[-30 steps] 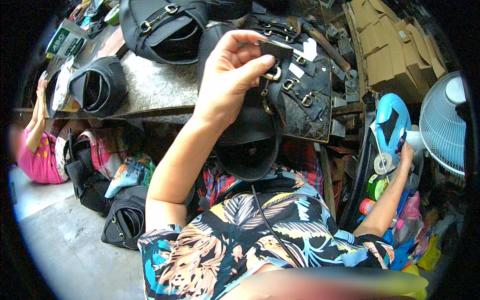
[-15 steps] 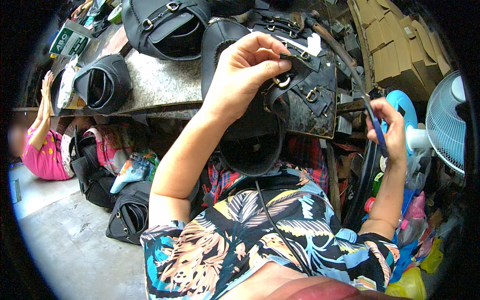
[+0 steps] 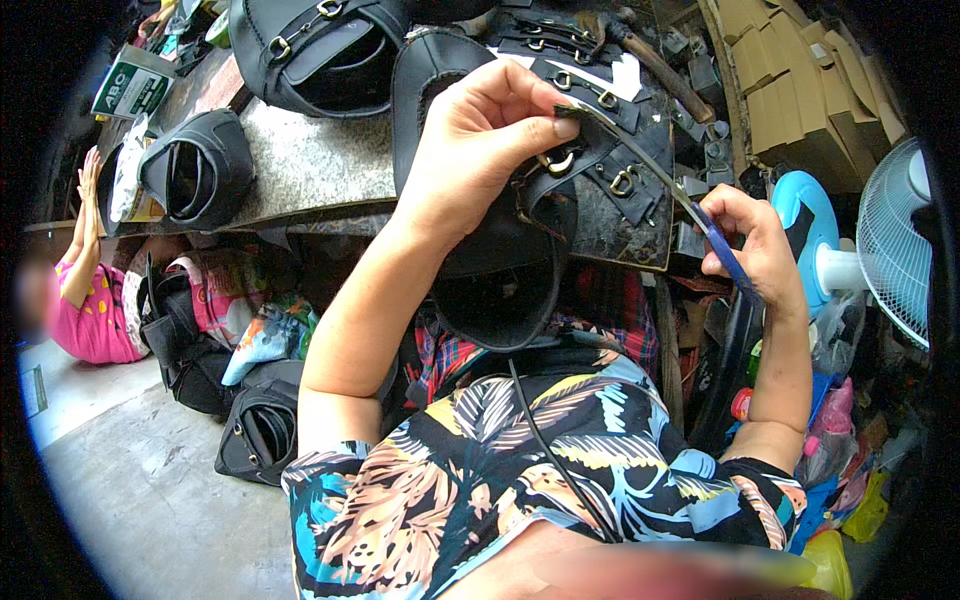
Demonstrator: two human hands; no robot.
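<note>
My left hand (image 3: 480,145) is raised over the workbench, its thumb and forefinger pinching the end of a black leather strap (image 3: 566,112). A brass-coloured buckle (image 3: 560,162) shows just below the thumb; whether it belongs to that strap is hard to tell. My right hand (image 3: 762,245) is closed around blue-handled scissors (image 3: 735,265), seen nearly edge-on. Their long thin blades reach up and left to the pinched strap end. Below my left hand a large black leather bag piece (image 3: 495,310) hangs with its opening facing me.
Black straps with buckles (image 3: 625,182) and a wooden-handled hammer (image 3: 665,75) lie on the bench (image 3: 320,150). Black bags (image 3: 200,165) stand farther left. A fan (image 3: 895,240) and cardboard pieces (image 3: 800,90) are at right. A person in pink (image 3: 95,310) sits at far left.
My right hand has moved slightly left, and the scissors have swung from beside the hammer handle toward the strap end. My left hand keeps its pinch, shifted slightly left.
</note>
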